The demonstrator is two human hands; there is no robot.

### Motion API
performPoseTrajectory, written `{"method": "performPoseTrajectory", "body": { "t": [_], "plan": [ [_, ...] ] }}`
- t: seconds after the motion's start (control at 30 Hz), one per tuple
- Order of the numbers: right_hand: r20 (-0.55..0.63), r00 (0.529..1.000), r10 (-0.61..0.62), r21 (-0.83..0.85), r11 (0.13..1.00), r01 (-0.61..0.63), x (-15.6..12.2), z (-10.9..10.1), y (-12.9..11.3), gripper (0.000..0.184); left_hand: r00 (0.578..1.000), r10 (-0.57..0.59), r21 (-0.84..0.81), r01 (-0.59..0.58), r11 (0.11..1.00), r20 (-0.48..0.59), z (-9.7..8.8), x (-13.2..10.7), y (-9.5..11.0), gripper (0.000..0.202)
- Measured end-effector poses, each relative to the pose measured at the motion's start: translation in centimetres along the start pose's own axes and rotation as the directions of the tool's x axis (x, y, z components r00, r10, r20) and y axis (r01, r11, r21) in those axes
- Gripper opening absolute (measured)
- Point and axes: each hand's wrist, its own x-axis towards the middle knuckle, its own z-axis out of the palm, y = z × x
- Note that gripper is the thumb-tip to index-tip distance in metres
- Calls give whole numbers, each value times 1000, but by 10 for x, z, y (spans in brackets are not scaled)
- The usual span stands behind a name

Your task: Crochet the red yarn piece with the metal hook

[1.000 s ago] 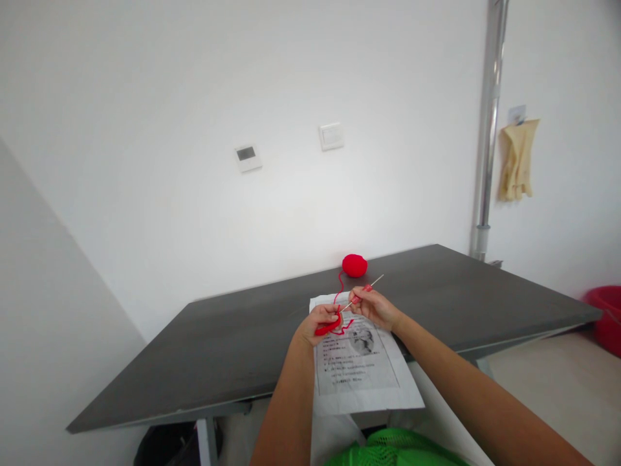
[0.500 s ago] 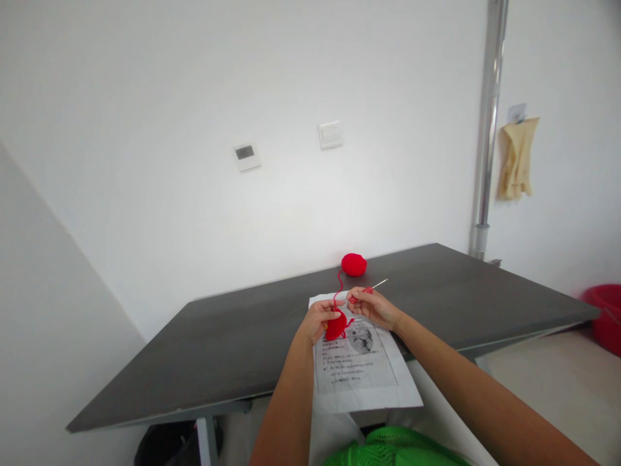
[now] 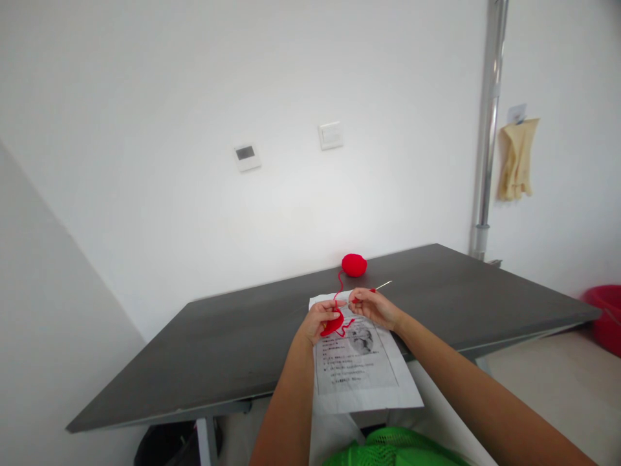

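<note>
In the head view, your work sits low and just right of centre in the frame. The red yarn piece point(image 3: 332, 325) is at your left hand point(image 3: 319, 320), above the printed sheet point(image 3: 363, 382), which overhangs the near edge of the dark table point(image 3: 218, 349). The yarn ball point(image 3: 354, 265) rests higher up, near the wall; set there, it probably leaves the strand point(image 3: 339, 282) slack enough to reach your fingers without crowding them. The sheet's print lies beneath your hands, perhaps so that you can glance at it.

Your left hand is nearly closed, pinching the red piece between thumb and fingers, likely to keep its edge steady; a loose red end point(image 3: 345, 329) dangles just right of it. Your right hand point(image 3: 371, 307) is curled around the red-handled metal tool point(image 3: 383, 286), one end slanting toward upper right, much like a pen grip, which should allow fine control. Whether its other end touches the yarn, you can't tell here.
</note>
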Motion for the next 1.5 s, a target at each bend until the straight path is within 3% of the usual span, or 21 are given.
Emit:
{"method": "performPoseTrajectory", "body": {
  "t": [0.23, 0.6, 0.8, 1.07, 1.37, 1.5],
  "plan": [
    [-14, 1000, -8, 31, 999, 8, 1, 2, 0, 14, 995, 28, -60, -22, 998, 94, -3, 0, 0, 45],
    [-92, 996, 21, 48, 999, -16, 2, 6, 1, 38, 987, 62, -47, -56, 997, 148, -5, 0, -1, 42],
    [-92, 995, 48, -50, 997, -53, 1, 0, 0, 34, 998, 18, -73, -13, 997, 57, -5, 1, -2, 48],
    [-100, 995, 27, -40, 999, -31, 0, -1, -1, 25, 997, 63, 9, -63, 998, -38, -3, 7, -7, 49],
    [-134, 991, -29, -98, 995, 16, 1, 4, 2, 37, 996, 68, 91, -63, 994, -50, 1, 6, -7, 51],
    [-154, 986, -66, -170, 985, 40, 2, 5, 3, 45, 999, 52, 100, -52, 994, 1, -1, 7, -9, 51]
  ]
}}
